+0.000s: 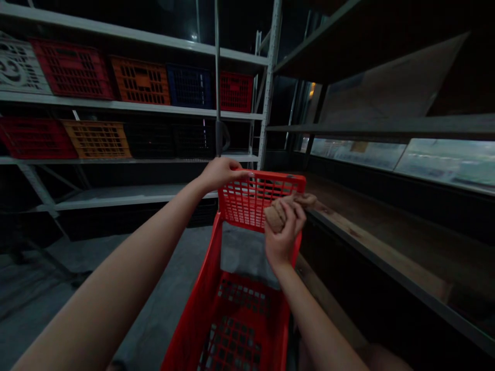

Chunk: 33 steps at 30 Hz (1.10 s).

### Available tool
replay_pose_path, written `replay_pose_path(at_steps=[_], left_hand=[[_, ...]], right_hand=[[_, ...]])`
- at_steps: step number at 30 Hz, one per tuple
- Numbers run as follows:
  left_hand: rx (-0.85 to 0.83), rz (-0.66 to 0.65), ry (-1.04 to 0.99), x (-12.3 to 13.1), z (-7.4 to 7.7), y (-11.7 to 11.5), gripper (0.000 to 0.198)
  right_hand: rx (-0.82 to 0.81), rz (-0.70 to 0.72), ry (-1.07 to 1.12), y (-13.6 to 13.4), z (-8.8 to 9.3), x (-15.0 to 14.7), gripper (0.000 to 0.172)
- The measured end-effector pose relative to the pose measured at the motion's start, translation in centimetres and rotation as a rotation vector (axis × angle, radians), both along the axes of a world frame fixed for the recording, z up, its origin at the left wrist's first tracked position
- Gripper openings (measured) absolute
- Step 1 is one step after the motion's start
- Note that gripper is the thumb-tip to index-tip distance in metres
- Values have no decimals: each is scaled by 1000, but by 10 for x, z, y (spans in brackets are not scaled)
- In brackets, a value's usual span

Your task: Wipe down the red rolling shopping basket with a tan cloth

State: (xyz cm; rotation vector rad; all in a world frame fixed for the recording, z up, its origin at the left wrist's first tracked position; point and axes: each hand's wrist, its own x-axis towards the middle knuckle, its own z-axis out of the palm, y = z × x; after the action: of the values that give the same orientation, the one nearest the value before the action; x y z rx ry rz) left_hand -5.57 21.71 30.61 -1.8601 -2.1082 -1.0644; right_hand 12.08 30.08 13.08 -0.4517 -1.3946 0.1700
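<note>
A red plastic shopping cart (195,304) with a grid floor stands in front of me. My left hand (221,174) grips the top edge of its far red lattice panel (247,201), thumb on the near side. Bunched in my right hand (284,234) is a brown cloth (275,216), its loose end trailing off to the right. That hand is at the right part of the panel; whether the cloth touches the lattice I cannot tell.
Metal shelving (154,104) at the back bears a red crate (71,69), an orange crate (141,80), a blue crate (189,85) and several others. A wooden-edged shelf (363,242) runs close along the cart's right side. Grey floor (158,278) lies to the left.
</note>
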Motion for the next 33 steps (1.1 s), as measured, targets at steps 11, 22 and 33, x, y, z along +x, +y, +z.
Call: replay_pose_path(at_steps=[11,22,33], left_hand=[[3,-225,-111,-39,-3,63,43],[62,-30,100,-30,2,124,51],[-6,133,258,-42,11,99,59]], right_hand=[[352,-82,-340,130,2,26,26],[-85,-40,102,122,23,-76,23],[-265,156,338,131,49,-132,19]])
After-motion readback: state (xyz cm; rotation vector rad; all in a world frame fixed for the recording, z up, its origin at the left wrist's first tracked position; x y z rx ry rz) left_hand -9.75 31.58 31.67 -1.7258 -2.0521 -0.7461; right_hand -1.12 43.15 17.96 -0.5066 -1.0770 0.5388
